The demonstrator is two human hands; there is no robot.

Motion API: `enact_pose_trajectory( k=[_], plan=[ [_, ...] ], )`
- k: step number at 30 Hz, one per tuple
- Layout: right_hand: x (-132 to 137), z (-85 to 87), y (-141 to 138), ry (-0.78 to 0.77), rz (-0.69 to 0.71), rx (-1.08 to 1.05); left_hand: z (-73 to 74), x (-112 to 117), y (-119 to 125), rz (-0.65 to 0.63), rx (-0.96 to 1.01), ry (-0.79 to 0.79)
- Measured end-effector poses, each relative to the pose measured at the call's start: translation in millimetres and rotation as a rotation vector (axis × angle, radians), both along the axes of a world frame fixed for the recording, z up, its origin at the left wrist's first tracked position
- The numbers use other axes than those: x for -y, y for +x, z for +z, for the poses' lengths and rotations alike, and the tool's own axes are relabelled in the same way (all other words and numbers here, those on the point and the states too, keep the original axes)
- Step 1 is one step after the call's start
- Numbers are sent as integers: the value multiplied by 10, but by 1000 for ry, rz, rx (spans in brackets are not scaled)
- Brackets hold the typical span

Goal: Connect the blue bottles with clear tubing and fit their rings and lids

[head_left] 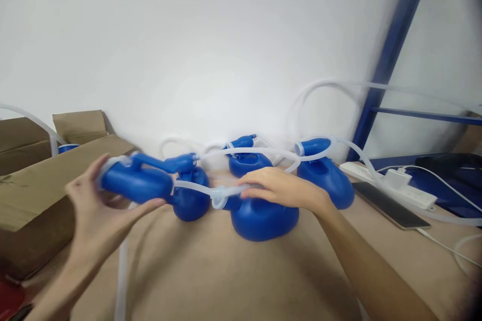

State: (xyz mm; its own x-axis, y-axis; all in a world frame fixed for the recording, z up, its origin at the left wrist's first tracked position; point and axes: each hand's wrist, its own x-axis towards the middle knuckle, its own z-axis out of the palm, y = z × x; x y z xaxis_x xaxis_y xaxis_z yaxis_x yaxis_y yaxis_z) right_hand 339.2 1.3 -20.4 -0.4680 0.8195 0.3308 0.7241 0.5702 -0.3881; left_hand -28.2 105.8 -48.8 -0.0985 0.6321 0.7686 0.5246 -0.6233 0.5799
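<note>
My left hand (pixel 100 205) is closed around a blue plastic funnel head (pixel 137 181) with a pale rim, thumb below and fingers on the rim end, lifted above the table. A translucent hose (pixel 192 187) runs from near its right end toward the other hand. My right hand (pixel 276 186) is closed over the top of a blue plastic urinal bottle (pixel 265 220) standing on the table, the hose at its fingertips. A pale cap (pixel 219 198) sits at the bottle's neck. Behind the funnel head stands another blue bottle (pixel 191 195), partly hidden.
More blue bottles stand at the back (pixel 250 164) and right (pixel 326 183), with looping hoses. An open cardboard box (pixel 56 185) is at left. A phone (pixel 389 204) and a power strip (pixel 412 195) with cables lie at right, near a blue metal frame (pixel 391 50).
</note>
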Motion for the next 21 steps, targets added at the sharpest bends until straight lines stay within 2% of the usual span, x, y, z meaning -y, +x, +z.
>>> enact_pose_trajectory(
  k=[1, 4, 8, 12, 15, 18, 21],
  plan=[
    [18, 12, -30, 2, 12, -11, 16, 44, 183, -93, 28, 40],
    [78, 55, -96, 16, 23, -40, 73, 116, 630, -253, 91, 236],
    [137, 101, -98, 40, 21, -39, 147, 188, 914, -452, 148, 292],
    [153, 118, -44, 50, -74, -26, 217, 219, 914, -449, 178, 382],
    [142, 111, -11, 38, -149, -9, 251, 122, 798, -445, 196, 399],
    [118, 88, -3, 54, -165, 17, 251, -2, 681, -509, 129, 361],
    [98, 66, -29, 78, -158, 30, 221, -56, 630, -457, 84, 412]
  ],
)
